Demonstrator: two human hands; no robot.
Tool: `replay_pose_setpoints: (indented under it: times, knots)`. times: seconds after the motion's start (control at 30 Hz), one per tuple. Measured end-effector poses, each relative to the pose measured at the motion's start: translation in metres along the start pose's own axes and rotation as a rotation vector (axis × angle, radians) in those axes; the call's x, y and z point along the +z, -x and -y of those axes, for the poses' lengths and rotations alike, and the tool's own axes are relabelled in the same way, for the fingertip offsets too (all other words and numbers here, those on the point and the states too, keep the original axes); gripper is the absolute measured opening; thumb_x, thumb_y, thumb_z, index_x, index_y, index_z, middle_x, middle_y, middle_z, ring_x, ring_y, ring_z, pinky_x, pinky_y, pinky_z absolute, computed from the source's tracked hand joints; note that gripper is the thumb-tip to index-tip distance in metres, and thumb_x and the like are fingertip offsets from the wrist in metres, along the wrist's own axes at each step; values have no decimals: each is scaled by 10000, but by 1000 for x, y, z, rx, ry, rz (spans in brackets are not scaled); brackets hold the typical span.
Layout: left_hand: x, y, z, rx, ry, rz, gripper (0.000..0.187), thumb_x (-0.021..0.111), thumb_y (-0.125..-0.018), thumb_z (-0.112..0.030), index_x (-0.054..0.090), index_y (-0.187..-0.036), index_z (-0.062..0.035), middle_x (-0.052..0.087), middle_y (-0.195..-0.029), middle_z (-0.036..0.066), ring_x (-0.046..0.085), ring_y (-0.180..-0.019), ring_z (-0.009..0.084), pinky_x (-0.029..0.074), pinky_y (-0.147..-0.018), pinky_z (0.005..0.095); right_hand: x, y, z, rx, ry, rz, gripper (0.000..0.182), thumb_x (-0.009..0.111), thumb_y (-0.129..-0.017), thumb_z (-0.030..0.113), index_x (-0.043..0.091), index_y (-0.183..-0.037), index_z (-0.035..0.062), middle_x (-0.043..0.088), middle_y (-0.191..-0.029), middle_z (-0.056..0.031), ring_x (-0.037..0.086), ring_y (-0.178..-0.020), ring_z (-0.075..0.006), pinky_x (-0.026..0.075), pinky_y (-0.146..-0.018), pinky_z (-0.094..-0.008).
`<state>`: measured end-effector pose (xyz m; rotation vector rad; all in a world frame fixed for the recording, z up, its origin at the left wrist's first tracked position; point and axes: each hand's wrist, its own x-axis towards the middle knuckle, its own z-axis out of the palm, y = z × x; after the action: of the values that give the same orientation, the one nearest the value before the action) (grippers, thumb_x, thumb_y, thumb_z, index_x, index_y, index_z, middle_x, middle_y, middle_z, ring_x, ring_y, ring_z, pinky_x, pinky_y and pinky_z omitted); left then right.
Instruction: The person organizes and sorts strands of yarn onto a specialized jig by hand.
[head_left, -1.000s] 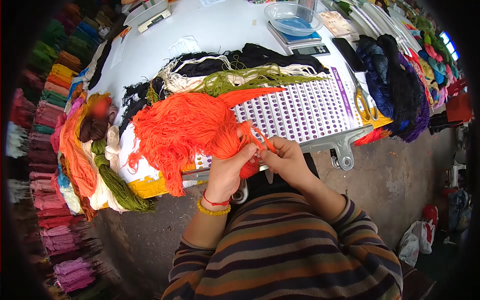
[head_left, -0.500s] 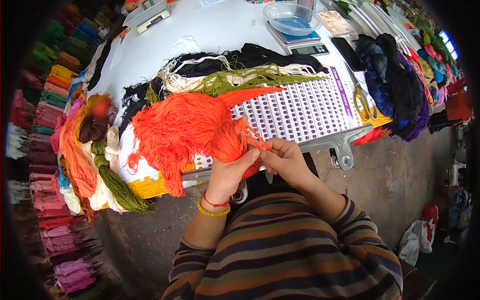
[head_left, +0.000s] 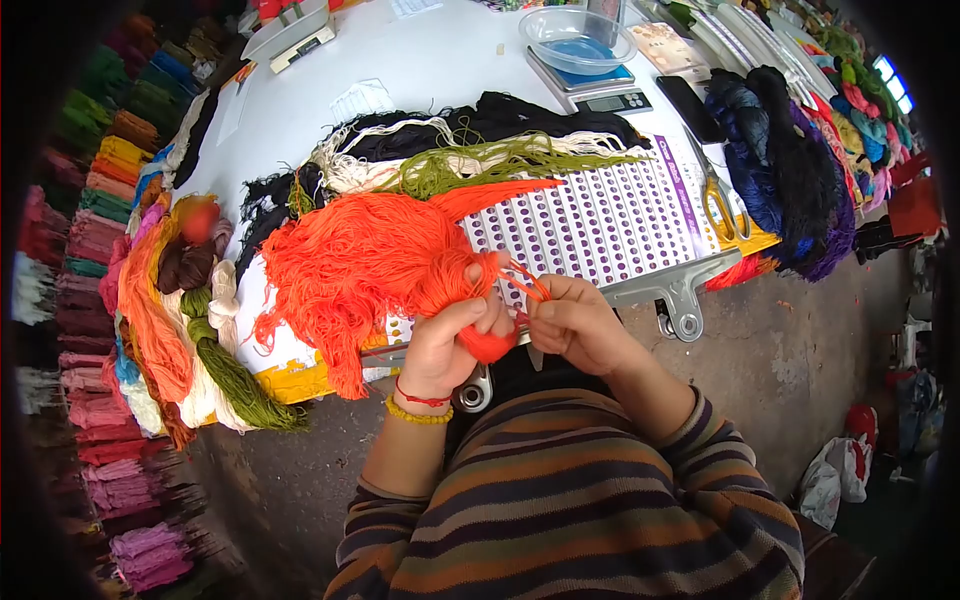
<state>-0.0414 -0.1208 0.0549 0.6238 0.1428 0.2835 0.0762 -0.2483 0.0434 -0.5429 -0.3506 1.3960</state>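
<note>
A large loose mass of bright orange-red yarn [head_left: 345, 255] lies over a board printed with rows of purple dots [head_left: 585, 225]. My left hand [head_left: 450, 345] is closed around one end of it, with a bunched loop bulging below the fingers by the table edge. Close on its right, my right hand [head_left: 575, 325] pinches a few orange strands drawn out from the bundle. Those strands stretch in a short loop between both hands. Behind the orange mass lie olive green yarn [head_left: 470, 165], cream yarn [head_left: 365, 165] and black yarn [head_left: 510, 115].
A metal clamp [head_left: 680, 300] juts from the front edge. Yellow-handled scissors [head_left: 718, 205] and a black phone [head_left: 692, 108] lie right. A clear bowl [head_left: 577, 40] sits on a digital scale [head_left: 615, 102]. Coloured skeins [head_left: 160, 310] hang over the left edge; dark skeins [head_left: 785, 170] lie right.
My left hand has wrapped more tightly round the yarn, and the bunched end now hangs below its fingers. My right hand has shifted slightly right, with the strands pulled into a clearer loop.
</note>
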Motion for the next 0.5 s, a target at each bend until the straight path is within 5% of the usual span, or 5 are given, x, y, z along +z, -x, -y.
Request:
replay_pose_setpoints:
  times: [0.1,0.2,0.27,0.4,0.5]
  knots:
    - [-4,3,-5,-117,-168,-117,276,526,-814,-88,482,-1061,26,425,-613,-1,332,-440,76,305,-458,226,4,0,23,-265,1062,-275,53,593,-739,30,540,-743,31,520,-658,11,431,-483,-54,335,-428,-203]
    - [-35,-2,-12,-235,-108,38,115,520,-838,-142,545,-874,-36,403,-519,-39,298,-383,53,259,-407,219,5,-15,48,-703,1492,-343,102,597,-656,0,507,-700,21,590,-817,-60,435,-508,-36,335,-427,-199]
    - [-54,-13,-9,-253,159,185,174,490,-868,-220,548,-805,-68,355,-502,-65,287,-381,37,246,-388,215,5,-32,42,-746,1182,-261,111,577,-669,-14,472,-662,18,590,-857,-89,437,-502,-45,345,-433,-200]
    - [-60,-29,-39,141,497,28,271,373,-929,-247,538,-798,-77,333,-539,-66,276,-404,23,263,-372,146,-9,-64,52,-366,-287,-60,77,487,-706,51,470,-632,58,591,-774,-111,358,-396,-74,311,-392,-193]
    - [-94,-28,-87,386,436,-190,226,411,-915,-201,551,-896,-25,312,-530,-66,270,-430,32,288,-429,148,-47,-69,85,-371,-401,-219,101,479,-727,86,486,-630,58,551,-645,-54,370,-408,-70,330,-397,-184]
